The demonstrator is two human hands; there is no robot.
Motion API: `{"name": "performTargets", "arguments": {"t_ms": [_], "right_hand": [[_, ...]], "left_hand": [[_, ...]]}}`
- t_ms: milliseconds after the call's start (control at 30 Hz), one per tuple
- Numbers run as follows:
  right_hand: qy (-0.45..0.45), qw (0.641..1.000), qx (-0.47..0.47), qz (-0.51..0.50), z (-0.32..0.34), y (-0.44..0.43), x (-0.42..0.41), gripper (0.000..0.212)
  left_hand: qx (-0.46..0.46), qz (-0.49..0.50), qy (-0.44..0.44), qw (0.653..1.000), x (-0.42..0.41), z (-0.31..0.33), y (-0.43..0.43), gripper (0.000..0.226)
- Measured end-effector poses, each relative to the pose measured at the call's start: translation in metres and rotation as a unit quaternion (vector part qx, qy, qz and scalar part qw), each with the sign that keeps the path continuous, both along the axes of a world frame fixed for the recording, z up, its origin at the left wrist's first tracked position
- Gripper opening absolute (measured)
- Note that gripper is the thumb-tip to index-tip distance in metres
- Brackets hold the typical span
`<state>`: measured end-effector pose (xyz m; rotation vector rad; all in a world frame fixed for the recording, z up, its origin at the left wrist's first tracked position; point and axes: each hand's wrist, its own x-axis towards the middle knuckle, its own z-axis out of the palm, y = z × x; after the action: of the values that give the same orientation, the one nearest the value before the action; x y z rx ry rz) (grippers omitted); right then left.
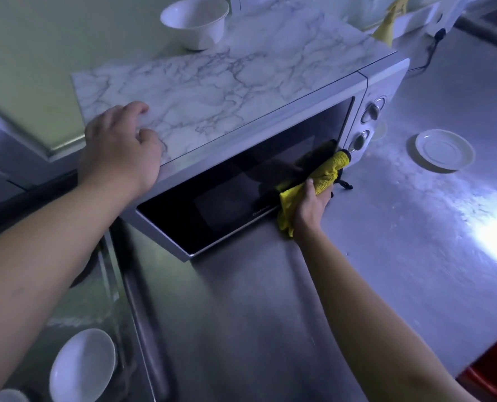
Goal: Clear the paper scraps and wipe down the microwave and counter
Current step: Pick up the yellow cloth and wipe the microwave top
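A person wipes the dark glass door of a microwave that stands on a steel tabletop. The right hand grips a bunched yellow cloth, fingers curled round it, and presses it against the door's lower right corner, just below the two knobs. The left hand holds nothing and rests on the front left corner of the marble-patterned top, its fingers loosely bent, well apart from the cloth. A white bowl stands at the back of the microwave's top. A white saucer lies on the tabletop to the right of the microwave, and a second bowl sits at lower left.
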<state>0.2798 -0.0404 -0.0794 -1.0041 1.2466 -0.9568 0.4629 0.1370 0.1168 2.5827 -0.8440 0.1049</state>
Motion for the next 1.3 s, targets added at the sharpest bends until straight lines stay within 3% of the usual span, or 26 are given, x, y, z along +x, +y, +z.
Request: {"name": "performTargets", "arguments": {"t_ms": [267, 500, 667, 1200, 1300], "right_hand": [[-0.042, 0.998, 0.02, 0.032, 0.0, 0.081, 0.017, 0.06], [-0.095, 0.978, 0.116, 0.143, 0.016, 0.204, 0.038, 0.075], [-0.081, 0.953, 0.143, 0.254, 0.025, 0.255, 0.04, 0.073], [-0.139, 0.918, 0.089, 0.361, 0.085, 0.243, 0.019, 0.039], [-0.189, 0.892, 0.103, 0.398, 0.112, 0.227, 0.009, 0.036]], "left_hand": [[0.003, -0.006, -0.001, 1.0, 0.001, 0.0, -0.001, 0.055], [-0.006, 0.002, 0.001, 1.0, -0.001, 0.001, -0.001, 0.052], [-0.012, -0.001, 0.0, 1.0, 0.001, 0.0, -0.001, 0.054], [-0.013, -0.007, 0.005, 1.0, 0.0, 0.001, -0.001, 0.05], [-0.008, -0.007, 0.011, 1.0, 0.001, 0.002, 0.0, 0.052]]}}
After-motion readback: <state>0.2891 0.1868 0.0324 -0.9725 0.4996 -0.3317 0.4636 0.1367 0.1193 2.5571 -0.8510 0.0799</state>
